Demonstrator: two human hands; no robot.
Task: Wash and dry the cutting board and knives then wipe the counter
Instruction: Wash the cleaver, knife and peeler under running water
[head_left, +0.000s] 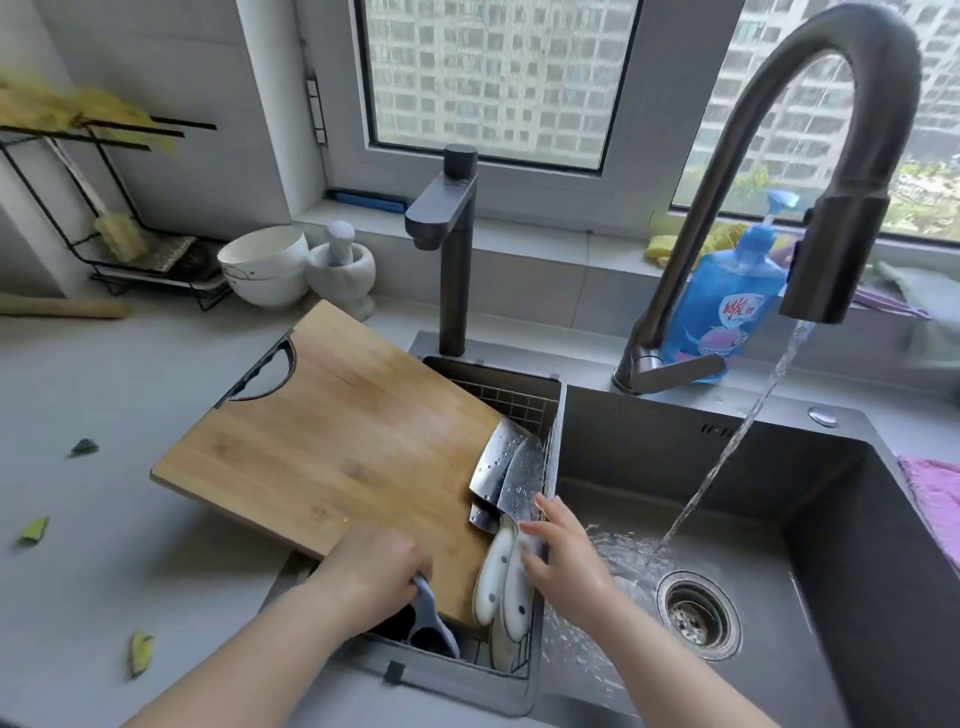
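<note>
Grey counter (104, 374) is lying at the left, carrying a few green scraps (34, 530). A wooden cutting board (332, 431) is resting tilted, its left part on the counter and its right end over the wire basket (519, 405) in the sink's small compartment. The left hand (371, 569) is sitting at the board's near edge, fingers curling round a grey handle (428, 605). Two wet, white-handled knives (506, 478) are lying on the board's right end. The right hand (566, 551) is reaching over them, fingers spread and loosely straight, tips touching a handle. Water (737, 431) is pouring from the tall faucet (831, 130) into the sink (831, 519) beside the drain (696, 616). A pink cloth (935, 499) is lying on the right rim.
</note>
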